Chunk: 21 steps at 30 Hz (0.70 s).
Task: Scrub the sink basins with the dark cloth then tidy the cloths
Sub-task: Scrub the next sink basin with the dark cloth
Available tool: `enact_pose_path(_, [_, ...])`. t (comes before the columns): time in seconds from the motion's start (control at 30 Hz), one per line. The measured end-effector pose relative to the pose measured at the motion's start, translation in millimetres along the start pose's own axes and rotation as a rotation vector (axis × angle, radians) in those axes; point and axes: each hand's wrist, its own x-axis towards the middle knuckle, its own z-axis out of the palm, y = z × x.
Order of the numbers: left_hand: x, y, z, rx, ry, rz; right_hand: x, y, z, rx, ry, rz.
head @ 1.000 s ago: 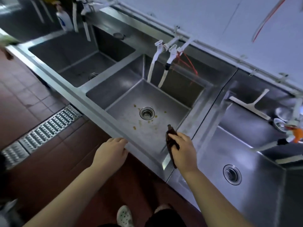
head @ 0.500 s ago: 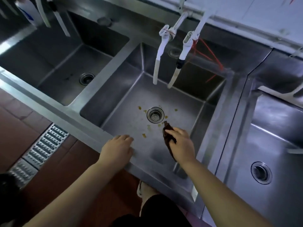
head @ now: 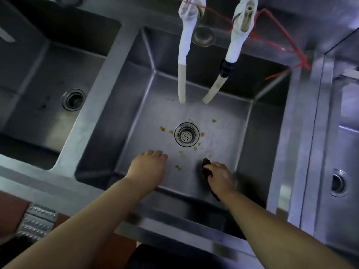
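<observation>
At the far left, low by my elbow, a metal floor grate sits in the red floor tiles. Above it is the left basin, with a dark round drain in its bottom. A broad steel divider separates it from the middle basin, which lies straight below me. My left hand reaches down into that basin on its near left side, empty, with the fingers bent forward; I cannot tell whether they touch the bottom. Just beyond it, yellowish food scraps lie scattered on the steel around the strainer in the middle of the floor. Two white taps hang down from the back wall, the left tap straight and the right tap slanting left, each ending in a cream hose tip above the scraps. To the right of the scraps, my right hand grasps the dark cloth, fingers curled over it, low in the basin's near right part. Red string trails across the back right corner. At the far right lies the right basin, with part of its drain showing.
</observation>
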Motion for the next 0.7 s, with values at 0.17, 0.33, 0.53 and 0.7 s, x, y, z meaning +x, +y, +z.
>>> enact_pose_path(0.17, [57, -16, 18, 0.122, -0.132, 0.128, 18, -5, 27, -0.296, -0.296, -0.047])
enact_pose_path(0.33, [95, -30, 36, 0.306, -0.189, 0.135, 30, -11, 52, -0.362, -0.470, 0.063])
enact_pose_path(0.53, [126, -51, 72, 0.351, -0.084, 0.206, 67, -5, 56, -0.337, -0.181, 0.134])
enact_pose_path(0.7, [143, -64, 91, 0.477, -0.012, 0.204, 131, -12, 32, -0.244, 0.054, 0.286])
